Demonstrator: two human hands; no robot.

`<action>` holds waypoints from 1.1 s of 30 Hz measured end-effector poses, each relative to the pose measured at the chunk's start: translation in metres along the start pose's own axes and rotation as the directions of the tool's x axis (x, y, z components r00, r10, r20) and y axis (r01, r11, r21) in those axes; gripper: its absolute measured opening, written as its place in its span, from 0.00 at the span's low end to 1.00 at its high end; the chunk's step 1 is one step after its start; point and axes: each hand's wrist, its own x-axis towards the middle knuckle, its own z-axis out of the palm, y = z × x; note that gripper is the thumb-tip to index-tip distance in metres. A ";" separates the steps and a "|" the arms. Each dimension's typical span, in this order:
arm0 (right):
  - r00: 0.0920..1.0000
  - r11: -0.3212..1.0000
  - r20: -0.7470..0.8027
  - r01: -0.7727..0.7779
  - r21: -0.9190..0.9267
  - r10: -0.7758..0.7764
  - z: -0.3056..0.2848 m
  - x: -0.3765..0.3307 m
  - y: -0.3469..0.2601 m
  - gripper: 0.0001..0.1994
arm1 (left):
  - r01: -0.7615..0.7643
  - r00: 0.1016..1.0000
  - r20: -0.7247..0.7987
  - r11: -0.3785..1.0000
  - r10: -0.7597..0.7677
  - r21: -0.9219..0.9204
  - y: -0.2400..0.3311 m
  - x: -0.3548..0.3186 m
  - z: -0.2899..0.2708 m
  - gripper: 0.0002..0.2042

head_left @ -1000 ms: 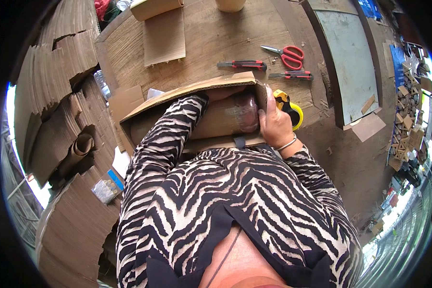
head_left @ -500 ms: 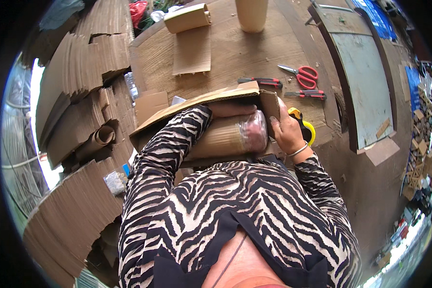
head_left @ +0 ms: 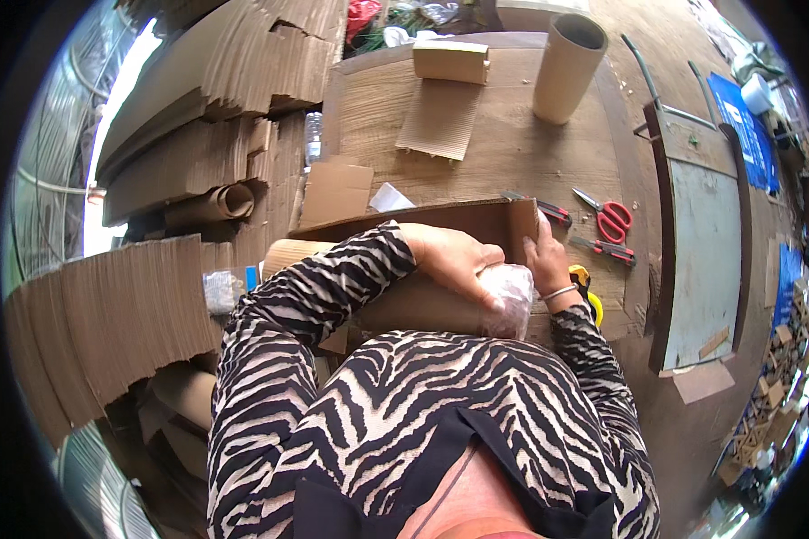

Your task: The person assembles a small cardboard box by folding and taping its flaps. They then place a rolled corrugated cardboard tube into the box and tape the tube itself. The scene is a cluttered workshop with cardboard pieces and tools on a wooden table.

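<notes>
An open cardboard box lies against my front, its far wall raised. In it is a brown cardboard-wrapped roll, whose right end is covered in clear plastic. My left hand reaches over the roll, fingers and thumb closed round its top near the plastic end. At the box's right end, my right hand grips the upright cardboard wall. My left sleeve hides the roll's middle. A ribbed cardboard piece sticks out beyond that sleeve; whether it belongs to the roll I cannot tell.
Beyond the box lie red-handled scissors, two red-and-black utility knives and a yellow-and-black tape measure. A cardboard tube stands farther back beside partly unrolled corrugated cardboard. Stacked cardboard sheets crowd the left; a bench stands right.
My left hand has come from behind the roll, inside the box, to grip over its plastic-covered end. My right hand stays on the box's end wall. The view has shifted.
</notes>
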 end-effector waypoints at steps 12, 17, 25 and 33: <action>0.895 0.814 0.049 0.379 0.440 -0.443 0.012 0.162 -0.095 0.22 | 0.045 0.818 -0.561 0.986 -0.129 -0.162 -0.016 -0.114 0.079 0.48; 0.656 0.658 0.102 0.710 0.251 -0.747 0.025 0.235 -0.195 0.20 | 0.031 0.773 -0.617 0.981 -0.145 -0.191 -0.034 -0.130 0.108 0.47; 0.859 0.605 0.125 0.240 0.759 -0.497 0.043 0.301 -0.225 0.17 | -0.048 0.687 -0.647 0.867 -0.332 -0.496 -0.066 -0.156 0.163 0.43; 0.989 0.661 0.034 -0.123 0.740 0.146 0.122 0.333 -0.080 0.31 | -0.179 0.673 -0.651 0.776 -0.352 -0.605 -0.107 -0.146 0.189 0.45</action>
